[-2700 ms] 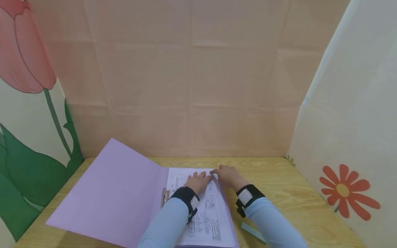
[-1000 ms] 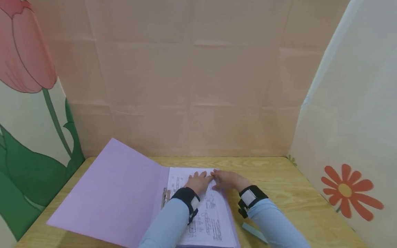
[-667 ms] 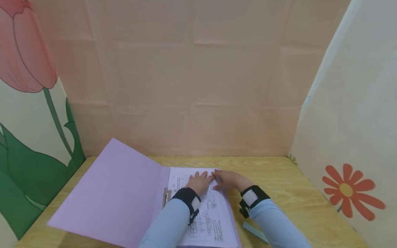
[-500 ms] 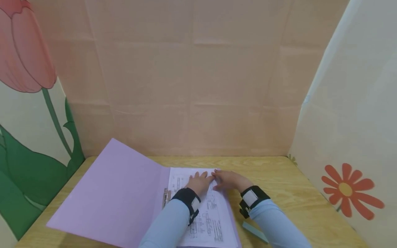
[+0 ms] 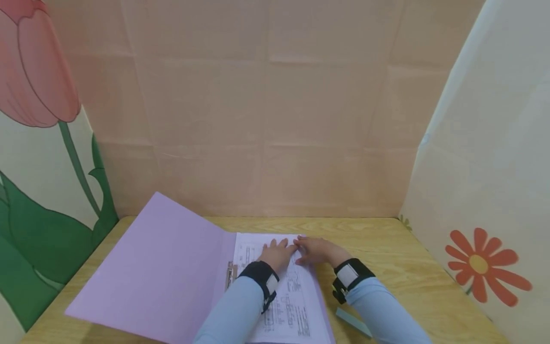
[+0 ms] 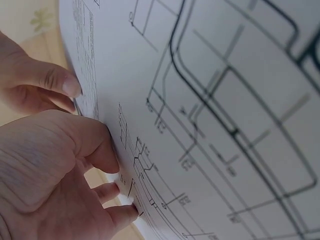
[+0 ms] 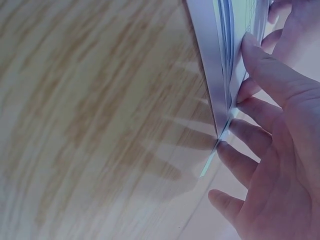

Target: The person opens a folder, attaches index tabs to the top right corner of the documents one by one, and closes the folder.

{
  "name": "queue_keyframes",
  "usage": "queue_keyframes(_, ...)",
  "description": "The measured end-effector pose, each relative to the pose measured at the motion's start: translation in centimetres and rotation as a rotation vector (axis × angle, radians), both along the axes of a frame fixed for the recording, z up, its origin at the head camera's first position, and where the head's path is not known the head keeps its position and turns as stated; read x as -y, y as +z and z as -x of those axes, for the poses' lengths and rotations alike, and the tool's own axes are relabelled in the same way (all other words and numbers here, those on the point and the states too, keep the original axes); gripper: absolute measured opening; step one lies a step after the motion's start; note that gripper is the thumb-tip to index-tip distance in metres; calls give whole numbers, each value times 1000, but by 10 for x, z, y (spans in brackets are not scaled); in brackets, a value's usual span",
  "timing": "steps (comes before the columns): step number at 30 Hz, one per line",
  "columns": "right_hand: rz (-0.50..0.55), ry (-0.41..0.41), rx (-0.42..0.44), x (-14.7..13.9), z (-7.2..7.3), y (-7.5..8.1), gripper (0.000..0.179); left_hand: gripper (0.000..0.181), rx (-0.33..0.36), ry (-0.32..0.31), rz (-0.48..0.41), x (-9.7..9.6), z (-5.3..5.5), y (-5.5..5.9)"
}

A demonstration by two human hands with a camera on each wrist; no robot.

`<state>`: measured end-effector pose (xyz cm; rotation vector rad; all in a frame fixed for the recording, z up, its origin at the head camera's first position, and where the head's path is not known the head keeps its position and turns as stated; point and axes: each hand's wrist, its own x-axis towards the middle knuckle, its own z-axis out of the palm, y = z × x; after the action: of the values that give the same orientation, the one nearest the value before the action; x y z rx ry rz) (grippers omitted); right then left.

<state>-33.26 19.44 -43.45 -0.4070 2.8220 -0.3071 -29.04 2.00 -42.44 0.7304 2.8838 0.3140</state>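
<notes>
A purple folder (image 5: 154, 272) lies spread on the table with a metal clip (image 5: 230, 274) near its spine. White sheets printed with line drawings (image 5: 296, 306) cover its right side. My left hand (image 5: 275, 255) rests on the top sheet with fingers extended. My right hand (image 5: 320, 251) is at the sheets' far right corner. In the right wrist view, its thumb touches the top sheet and its fingertips meet the stack's edge, beside a thin pale green strip (image 7: 206, 165) sticking out there. What lies under the fingertips is hidden.
Another pale green strip (image 5: 353, 322) lies on the wooden table (image 5: 399, 286) right of the folder, beside the right forearm. A pinkish backdrop (image 5: 262, 119) stands behind the table. Printed flower panels flank both sides, with a red flower (image 5: 479, 267) at right.
Since the earliest frame, my right hand has lowered at the corner and its thumb has come toward the sheet. The left hand stays put. Little differs over the last second.
</notes>
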Motion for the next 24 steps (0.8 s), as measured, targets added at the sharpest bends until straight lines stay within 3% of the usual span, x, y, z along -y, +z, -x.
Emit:
queue_keyframes(9,28,-15,8,0,-1,6,68,52,33,19,3,1,-3,9)
queue_keyframes(14,48,53,-3,-6,1,4,66,50,31,18,6,1,-5,13)
queue_keyframes(21,-31,104,-154,-17,2,7,49,46,43,29,8,0,-5,11)
queue_keyframes(24,6,130,-181,-14,-1,10,45,46,42,33,9,1,-5,11)
